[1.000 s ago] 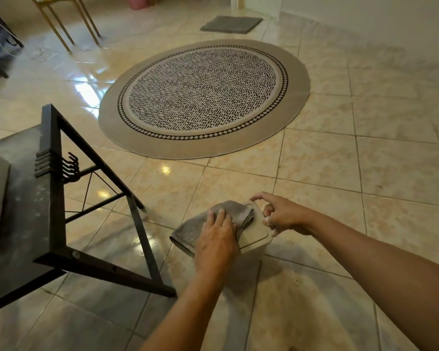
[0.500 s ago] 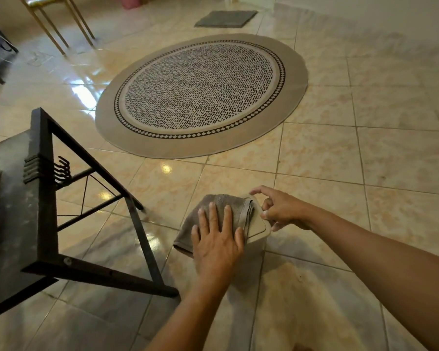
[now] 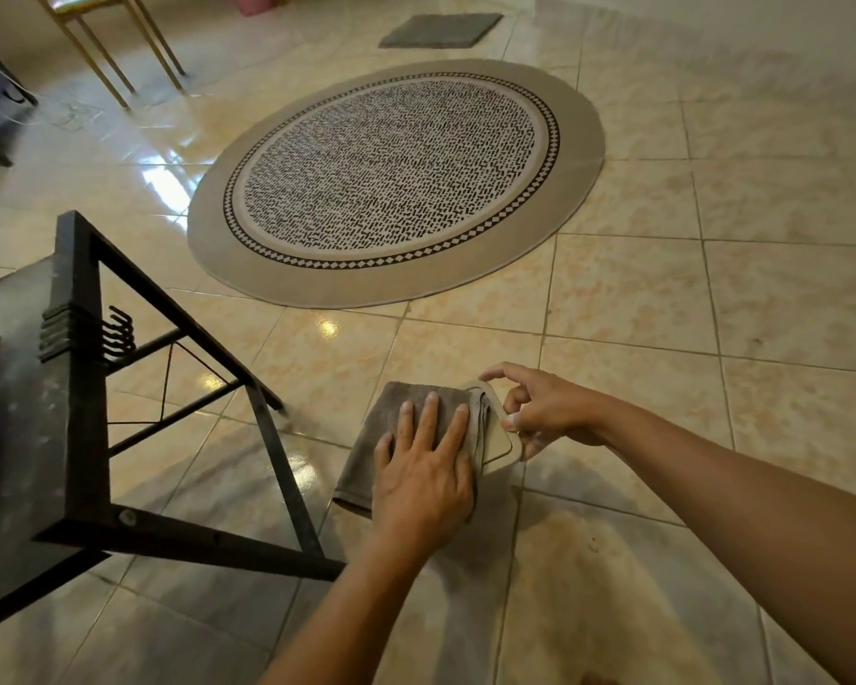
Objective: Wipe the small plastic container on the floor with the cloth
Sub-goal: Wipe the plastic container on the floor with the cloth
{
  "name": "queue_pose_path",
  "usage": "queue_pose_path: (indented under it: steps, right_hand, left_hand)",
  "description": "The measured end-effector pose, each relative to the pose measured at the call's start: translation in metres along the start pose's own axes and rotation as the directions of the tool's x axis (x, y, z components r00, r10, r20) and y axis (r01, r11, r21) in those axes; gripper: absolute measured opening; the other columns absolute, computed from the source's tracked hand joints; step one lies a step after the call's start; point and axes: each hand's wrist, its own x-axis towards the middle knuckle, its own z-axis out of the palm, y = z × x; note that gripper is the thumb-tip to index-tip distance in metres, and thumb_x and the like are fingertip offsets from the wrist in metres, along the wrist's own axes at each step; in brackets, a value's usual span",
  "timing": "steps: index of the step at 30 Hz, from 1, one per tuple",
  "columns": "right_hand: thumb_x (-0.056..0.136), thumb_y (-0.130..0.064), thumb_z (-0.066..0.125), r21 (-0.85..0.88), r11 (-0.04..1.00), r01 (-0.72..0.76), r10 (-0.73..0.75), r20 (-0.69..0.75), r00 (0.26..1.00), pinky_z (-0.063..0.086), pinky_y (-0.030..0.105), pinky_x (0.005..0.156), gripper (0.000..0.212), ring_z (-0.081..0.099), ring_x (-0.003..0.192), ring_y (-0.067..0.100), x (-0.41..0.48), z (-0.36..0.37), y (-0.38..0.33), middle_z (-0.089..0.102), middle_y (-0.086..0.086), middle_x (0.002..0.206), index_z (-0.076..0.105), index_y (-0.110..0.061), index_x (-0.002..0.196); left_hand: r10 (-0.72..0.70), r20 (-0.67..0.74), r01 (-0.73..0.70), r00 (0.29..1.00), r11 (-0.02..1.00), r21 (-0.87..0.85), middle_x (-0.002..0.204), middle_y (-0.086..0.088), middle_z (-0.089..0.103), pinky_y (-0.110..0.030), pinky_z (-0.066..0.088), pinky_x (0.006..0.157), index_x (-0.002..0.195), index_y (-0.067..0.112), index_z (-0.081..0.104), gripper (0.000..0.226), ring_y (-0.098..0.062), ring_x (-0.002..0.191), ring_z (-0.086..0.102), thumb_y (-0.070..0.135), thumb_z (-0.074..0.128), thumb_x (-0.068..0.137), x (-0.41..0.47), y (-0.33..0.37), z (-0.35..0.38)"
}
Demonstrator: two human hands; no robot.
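The small plastic container (image 3: 499, 443) stood on the tiled floor (image 3: 663, 299) in the lower middle of the view, pale beige with a rounded square lid, most of its top hidden under a grey cloth (image 3: 406, 417). Only the right edge and far corner of the lid showed.

The cloth lay folded over the container's top, and its left part drooped past the container's side toward the floor. The left hand (image 3: 423, 474) pressed flat on the cloth, palm down, fingers (image 3: 428, 417) straight and slightly spread, not clamped on anything. The right hand (image 3: 539, 412) met the container from the right: its thumb and curled fingers touched the lid's right edge, while the index finger stretched over the far corner. Whether that hand truly gripped the rim or only steadied it could not be told.

Just to the left of the cloth stood a black metal frame (image 3: 85, 388) with slanted legs, one leg coming down to the floor near the cloth's left edge. Farther off, well apart from the container, a round patterned rug (image 3: 396, 185) lay on the tiles. Beyond it sat a small dark grey mat (image 3: 441, 31), and at the upper left the thin legs of a chair (image 3: 114, 56) showed.
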Motion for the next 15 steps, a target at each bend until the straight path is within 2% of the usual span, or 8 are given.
queue_pose_path:
  steps: [3, 7, 10, 12, 15]
  right_hand:
    - [0.090, 0.013, 0.055, 0.020, 1.000, 0.002, -0.001, -0.027, 1.000, 0.062, 0.036, 0.060, 0.067, 0.064, 0.063, 0.016, -0.002, 0.000, 0.003, 0.052, 0.010, 0.088, 0.041, -0.026, 0.142]
    - [0.090, 0.013, 0.055, 0.013, 1.000, 0.009, -0.008, -0.064, 0.998, 0.062, 0.035, 0.059, 0.067, 0.064, 0.060, 0.014, 0.000, 0.005, 0.001, 0.052, 0.010, 0.089, 0.042, -0.027, 0.142]
    - [0.087, 0.016, 0.053, 0.019, 1.000, 0.001, 0.000, -0.031, 1.000, 0.064, 0.040, 0.063, 0.070, 0.069, 0.068, 0.022, 0.000, 0.006, -0.001, 0.061, 0.012, 0.100, 0.041, -0.027, 0.141]
    - [0.087, 0.016, 0.053, 0.029, 1.000, -0.004, 0.004, -0.031, 1.000, 0.064, 0.044, 0.067, 0.069, 0.074, 0.074, 0.027, 0.000, 0.007, -0.001, 0.064, 0.015, 0.109, 0.041, -0.027, 0.140]
    - [0.088, 0.014, 0.055, 0.017, 1.000, 0.008, -0.007, -0.058, 0.998, 0.064, 0.042, 0.066, 0.069, 0.069, 0.064, 0.018, 0.001, 0.008, 0.001, 0.059, 0.012, 0.096, 0.041, -0.028, 0.141]
  left_hand:
    - [0.055, 0.007, -0.055, 0.998, 0.998, 0.019, 0.166, 0.005, -0.017, -0.044, 0.004, 0.119, 0.155, 0.046, -0.009, 0.059, -0.017, 0.152, -0.016, 0.060, 0.012, 0.101, 0.013, -0.024, -0.004]
    - [-0.030, -0.009, 0.030, 0.999, 0.999, -0.010, 0.163, 0.007, -0.027, -0.048, -0.010, 0.121, 0.152, 0.048, -0.016, 0.060, -0.018, 0.148, -0.029, 0.063, 0.009, 0.100, 0.002, -0.032, 0.003]
    - [0.010, -0.018, -0.011, 1.000, 0.998, -0.056, 0.159, 0.008, -0.033, -0.049, -0.016, 0.119, 0.152, 0.047, -0.019, 0.059, -0.023, 0.146, -0.034, 0.059, 0.010, 0.102, -0.006, 0.007, 0.011]
    - [0.001, -0.051, -0.005, 0.999, 0.998, -0.066, 0.161, 0.008, -0.028, -0.051, -0.011, 0.121, 0.153, 0.046, -0.016, 0.058, -0.023, 0.147, -0.030, 0.058, 0.011, 0.102, 0.006, 0.019, 0.013]
    - [-0.111, -0.074, 0.109, 0.991, 0.993, -0.039, 0.165, 0.005, -0.020, -0.050, -0.003, 0.122, 0.154, 0.042, -0.014, 0.060, -0.021, 0.150, -0.022, 0.060, 0.010, 0.101, 0.015, 0.001, 0.011]
